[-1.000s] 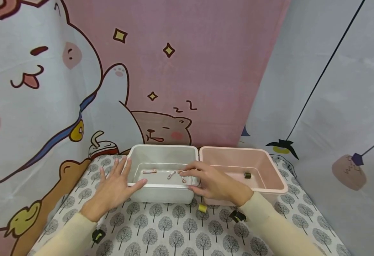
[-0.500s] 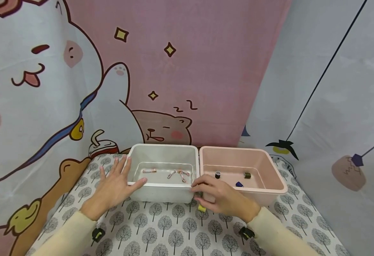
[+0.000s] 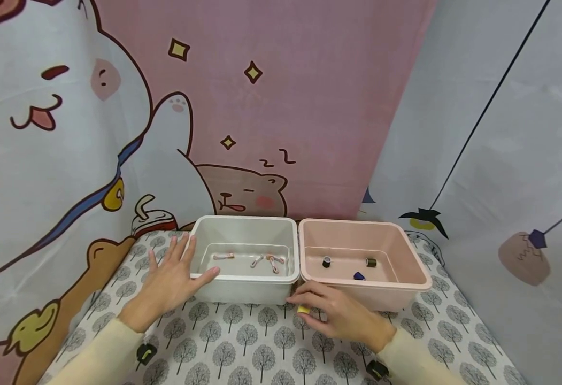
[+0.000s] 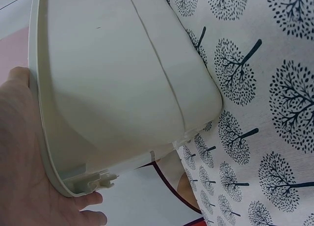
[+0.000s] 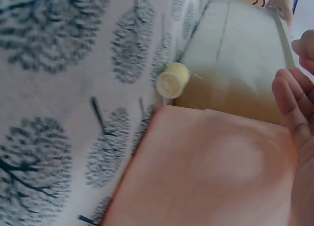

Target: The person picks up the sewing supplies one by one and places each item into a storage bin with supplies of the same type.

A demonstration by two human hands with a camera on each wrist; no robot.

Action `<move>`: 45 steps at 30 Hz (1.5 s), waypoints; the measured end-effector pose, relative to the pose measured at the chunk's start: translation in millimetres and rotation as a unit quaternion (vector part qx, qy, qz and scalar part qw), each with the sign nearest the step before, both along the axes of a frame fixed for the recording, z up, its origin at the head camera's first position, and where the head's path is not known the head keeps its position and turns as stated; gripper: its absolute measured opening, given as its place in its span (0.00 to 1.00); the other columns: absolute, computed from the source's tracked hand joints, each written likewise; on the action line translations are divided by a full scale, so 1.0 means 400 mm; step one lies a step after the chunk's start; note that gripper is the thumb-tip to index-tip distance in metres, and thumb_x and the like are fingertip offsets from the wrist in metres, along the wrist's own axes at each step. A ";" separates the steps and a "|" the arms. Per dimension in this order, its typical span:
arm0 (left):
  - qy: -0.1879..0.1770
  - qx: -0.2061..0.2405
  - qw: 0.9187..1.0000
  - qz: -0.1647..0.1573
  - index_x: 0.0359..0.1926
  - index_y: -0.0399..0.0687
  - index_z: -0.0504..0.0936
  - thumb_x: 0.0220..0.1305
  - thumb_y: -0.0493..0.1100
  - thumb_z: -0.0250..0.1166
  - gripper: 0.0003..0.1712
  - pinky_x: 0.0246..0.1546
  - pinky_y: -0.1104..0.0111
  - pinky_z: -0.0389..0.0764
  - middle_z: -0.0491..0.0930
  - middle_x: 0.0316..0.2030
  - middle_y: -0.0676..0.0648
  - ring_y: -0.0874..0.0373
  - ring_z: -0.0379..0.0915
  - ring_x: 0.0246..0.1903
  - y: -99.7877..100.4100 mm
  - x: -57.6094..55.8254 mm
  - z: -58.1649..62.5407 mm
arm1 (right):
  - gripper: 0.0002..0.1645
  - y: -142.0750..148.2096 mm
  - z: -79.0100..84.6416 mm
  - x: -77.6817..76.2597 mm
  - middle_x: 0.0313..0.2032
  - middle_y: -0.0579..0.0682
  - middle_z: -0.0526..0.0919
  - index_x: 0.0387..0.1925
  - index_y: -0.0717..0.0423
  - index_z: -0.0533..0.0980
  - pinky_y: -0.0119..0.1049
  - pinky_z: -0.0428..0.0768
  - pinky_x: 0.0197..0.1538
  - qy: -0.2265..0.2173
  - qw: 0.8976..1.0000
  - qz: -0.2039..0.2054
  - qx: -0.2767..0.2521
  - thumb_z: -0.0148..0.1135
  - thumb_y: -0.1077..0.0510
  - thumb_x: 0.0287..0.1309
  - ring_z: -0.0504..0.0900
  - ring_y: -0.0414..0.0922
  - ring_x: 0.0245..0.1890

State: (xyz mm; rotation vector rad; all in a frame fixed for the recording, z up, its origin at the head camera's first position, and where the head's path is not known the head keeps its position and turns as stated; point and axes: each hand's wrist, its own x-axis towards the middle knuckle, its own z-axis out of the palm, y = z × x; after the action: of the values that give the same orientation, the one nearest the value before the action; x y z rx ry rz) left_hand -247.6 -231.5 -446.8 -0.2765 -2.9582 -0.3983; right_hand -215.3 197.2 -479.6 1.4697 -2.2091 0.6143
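My left hand [image 3: 167, 283] rests against the left front corner of the pale grey-white bin [image 3: 242, 291], fingers spread and thumb lying across the rim. In the left wrist view the bin's outer wall [image 4: 113, 78] fills the middle, with the hand [image 4: 29, 167] along its rim. In front of the two bins, my right hand [image 3: 338, 313] hovers by a yellow thread spool [image 3: 303, 309], its fingers bent loosely. The right wrist view has the spool [image 5: 172, 80] on the cloth, apart from the fingers [image 5: 289, 98], with a loose thread end.
Several small pinkish clip-like pieces [image 3: 274, 264] lie in the grey-white bin. Beside it stands a pink bin [image 3: 367, 295] with a black spool [image 3: 326, 262], an olive-green spool [image 3: 371, 262] and a blue item [image 3: 359, 276]. Both stand on a tree-print cloth [image 3: 261, 347] before a cartoon curtain [image 3: 319, 133].
My right hand has come out of the grey-white bin and moved down and slightly right, to the yellow spool. The pinkish pieces remain in the bin. My left hand stays at the rim.
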 end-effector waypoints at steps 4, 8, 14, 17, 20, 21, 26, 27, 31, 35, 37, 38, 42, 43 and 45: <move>0.002 0.000 1.000 -0.001 0.95 0.39 0.51 0.80 0.87 0.51 0.69 0.82 0.11 0.30 0.44 0.95 0.32 0.25 0.37 0.94 -0.002 0.000 0.000 | 0.36 0.002 -0.023 0.007 0.64 0.42 0.87 0.73 0.44 0.85 0.17 0.86 0.51 -0.012 1.000 -0.010 0.000 0.85 0.62 0.66 0.86 0.30 0.47; 0.000 0.001 1.000 -0.002 0.95 0.39 0.50 0.80 0.87 0.51 0.69 0.82 0.12 0.30 0.43 0.95 0.32 0.25 0.36 0.94 -0.003 0.000 0.000 | 0.35 0.004 -0.045 0.010 0.64 0.42 0.88 0.74 0.46 0.85 0.21 0.88 0.53 -0.021 0.999 -0.036 0.012 0.85 0.59 0.68 0.89 0.34 0.49; 0.000 -0.002 1.000 -0.001 0.95 0.39 0.50 0.81 0.86 0.52 0.69 0.82 0.11 0.30 0.43 0.95 0.32 0.25 0.36 0.95 -0.003 0.001 0.001 | 0.35 0.006 -0.073 0.018 0.67 0.45 0.90 0.73 0.48 0.86 0.47 0.92 0.69 -0.012 0.989 -0.121 0.080 0.86 0.49 0.69 0.91 0.43 0.65; -0.002 -0.002 1.000 -0.001 0.95 0.39 0.50 0.81 0.86 0.52 0.68 0.82 0.12 0.29 0.43 0.95 0.32 0.25 0.36 0.95 -0.002 0.001 0.002 | 0.35 0.004 -0.081 0.023 0.68 0.46 0.91 0.72 0.48 0.86 0.53 0.90 0.73 -0.010 0.984 -0.144 0.107 0.86 0.46 0.68 0.91 0.47 0.68; -0.002 -0.003 1.000 0.000 0.95 0.39 0.50 0.80 0.86 0.52 0.69 0.82 0.12 0.29 0.43 0.95 0.32 0.25 0.36 0.95 -0.002 0.000 0.002 | 0.34 0.000 -0.086 0.023 0.66 0.48 0.92 0.70 0.49 0.87 0.53 0.91 0.72 -0.010 0.983 -0.148 0.111 0.86 0.47 0.67 0.92 0.47 0.66; -0.002 -0.004 1.000 0.001 0.95 0.39 0.50 0.80 0.87 0.51 0.69 0.82 0.12 0.29 0.43 0.95 0.32 0.25 0.36 0.95 -0.002 0.000 0.002 | 0.33 -0.001 -0.088 0.023 0.66 0.49 0.92 0.70 0.49 0.87 0.53 0.91 0.71 -0.009 0.983 -0.149 0.111 0.87 0.47 0.67 0.92 0.47 0.66; -0.001 -0.003 1.000 0.002 0.95 0.39 0.50 0.80 0.87 0.50 0.69 0.82 0.12 0.30 0.44 0.95 0.32 0.25 0.37 0.94 -0.001 0.001 0.002 | 0.32 -0.006 -0.091 0.026 0.65 0.50 0.93 0.68 0.51 0.88 0.53 0.92 0.71 -0.014 0.982 -0.153 0.111 0.87 0.49 0.66 0.93 0.49 0.65; -0.001 -0.002 1.000 0.002 0.95 0.39 0.50 0.80 0.87 0.50 0.69 0.82 0.12 0.30 0.43 0.95 0.32 0.25 0.37 0.94 -0.001 0.001 0.002 | 0.32 -0.006 -0.092 0.027 0.65 0.50 0.93 0.68 0.51 0.88 0.53 0.92 0.70 -0.014 0.982 -0.153 0.112 0.87 0.50 0.66 0.93 0.49 0.65; -0.003 -0.002 1.000 0.002 0.95 0.39 0.50 0.80 0.88 0.50 0.69 0.82 0.12 0.29 0.43 0.96 0.33 0.25 0.36 0.95 -0.001 0.001 0.003 | 0.31 -0.004 -0.099 0.029 0.63 0.50 0.94 0.66 0.51 0.89 0.51 0.94 0.68 -0.002 0.982 -0.153 0.108 0.88 0.52 0.63 0.94 0.48 0.63; -0.005 0.000 1.000 0.001 0.96 0.39 0.49 0.80 0.88 0.50 0.70 0.82 0.12 0.28 0.42 0.96 0.33 0.25 0.35 0.95 -0.003 -0.001 0.002 | 0.32 0.000 -0.107 0.030 0.61 0.48 0.95 0.64 0.49 0.90 0.49 0.95 0.65 0.031 0.982 -0.157 0.104 0.91 0.53 0.58 0.94 0.46 0.60; -0.004 0.000 1.000 0.001 0.96 0.39 0.49 0.80 0.88 0.50 0.70 0.82 0.12 0.28 0.42 0.96 0.33 0.25 0.35 0.95 -0.003 -0.001 0.003 | 0.34 0.002 -0.109 0.031 0.60 0.47 0.94 0.64 0.48 0.90 0.48 0.95 0.64 0.045 0.980 -0.162 0.105 0.92 0.53 0.56 0.94 0.45 0.59; -0.003 0.000 1.000 0.001 0.96 0.39 0.49 0.80 0.88 0.50 0.69 0.82 0.12 0.28 0.42 0.96 0.33 0.25 0.35 0.95 -0.003 -0.001 0.003 | 0.34 0.003 -0.110 0.032 0.60 0.47 0.94 0.64 0.48 0.90 0.48 0.95 0.63 0.049 0.980 -0.164 0.106 0.92 0.53 0.55 0.94 0.45 0.59; -0.002 -0.002 1.000 0.000 0.96 0.39 0.49 0.80 0.87 0.50 0.69 0.82 0.12 0.29 0.42 0.96 0.34 0.25 0.36 0.95 -0.002 -0.002 0.003 | 0.35 0.003 -0.112 0.033 0.59 0.47 0.94 0.65 0.47 0.90 0.47 0.95 0.62 0.048 0.979 -0.167 0.110 0.92 0.52 0.56 0.94 0.44 0.58; -0.002 -0.003 1.000 0.000 0.96 0.39 0.49 0.80 0.87 0.50 0.69 0.82 0.12 0.29 0.42 0.96 0.34 0.25 0.35 0.95 -0.002 -0.002 0.002 | 0.34 0.002 -0.112 0.033 0.59 0.47 0.94 0.65 0.48 0.90 0.47 0.95 0.62 0.045 0.979 -0.166 0.111 0.92 0.52 0.56 0.94 0.44 0.58; -0.003 -0.003 1.000 0.001 0.95 0.39 0.49 0.81 0.87 0.50 0.69 0.82 0.12 0.29 0.42 0.96 0.34 0.25 0.36 0.95 -0.004 -0.003 0.001 | 0.34 -0.001 -0.113 0.032 0.58 0.46 0.94 0.65 0.48 0.90 0.47 0.95 0.61 0.038 0.979 -0.163 0.116 0.91 0.53 0.57 0.94 0.44 0.56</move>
State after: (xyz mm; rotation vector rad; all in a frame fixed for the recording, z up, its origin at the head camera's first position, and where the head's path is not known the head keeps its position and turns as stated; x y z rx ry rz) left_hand -248.8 -232.9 -446.4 -0.2747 -2.9656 -0.3897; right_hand -202.6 196.8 -524.8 1.1682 -2.4510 0.1935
